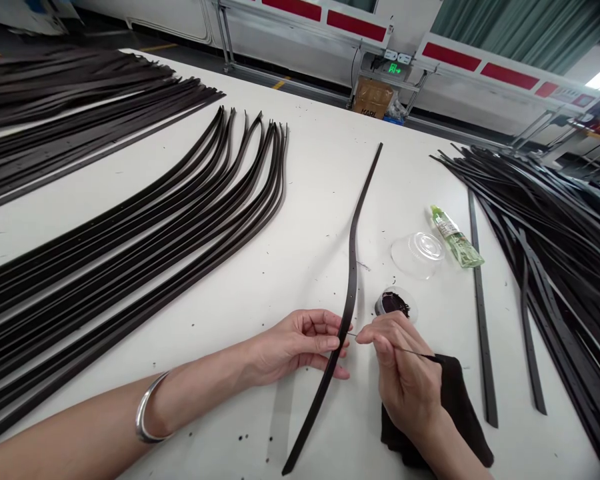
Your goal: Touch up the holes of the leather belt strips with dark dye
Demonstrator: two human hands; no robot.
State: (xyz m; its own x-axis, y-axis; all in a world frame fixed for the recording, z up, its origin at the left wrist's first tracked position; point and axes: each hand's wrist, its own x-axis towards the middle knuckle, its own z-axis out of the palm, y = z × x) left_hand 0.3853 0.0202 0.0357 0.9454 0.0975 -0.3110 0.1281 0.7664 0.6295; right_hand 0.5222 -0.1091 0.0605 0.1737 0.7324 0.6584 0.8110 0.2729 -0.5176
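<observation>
The left hand (pixel 305 347) pinches a long black strap (pixel 353 267) between thumb and fingers, with the other fingers spread behind it. The strap stands out in front of the person over the white table (pixel 310 220), running from its lower end near the bottom of the view up to a narrow far end, with a gentle bend along its length and a row of small holes. The right hand (pixel 405 373) is closed around a thin dark rod (pixel 414 351), whose fine tip points at the strap's right edge beside the left fingers (whether it enters a hole, I cannot tell). A silver bangle (pixel 143 410) circles the left wrist. Beneath the right hand lies a folded black cloth (pixel 463 407), and just beyond that hand sits a small clear cup (pixel 379 308) with dark contents. Farther off are a clear plastic lid (pixel 427 247) and a green-capped squeeze bottle (pixel 457 239), which lies across a single loose strip (pixel 481 320). On the right spreads a tangled heap of dark strips (pixel 560 227); on the left, a row of curved black straps (pixel 130 227) lies side by side, with flatter bundles (pixel 80 93) beyond them.
</observation>
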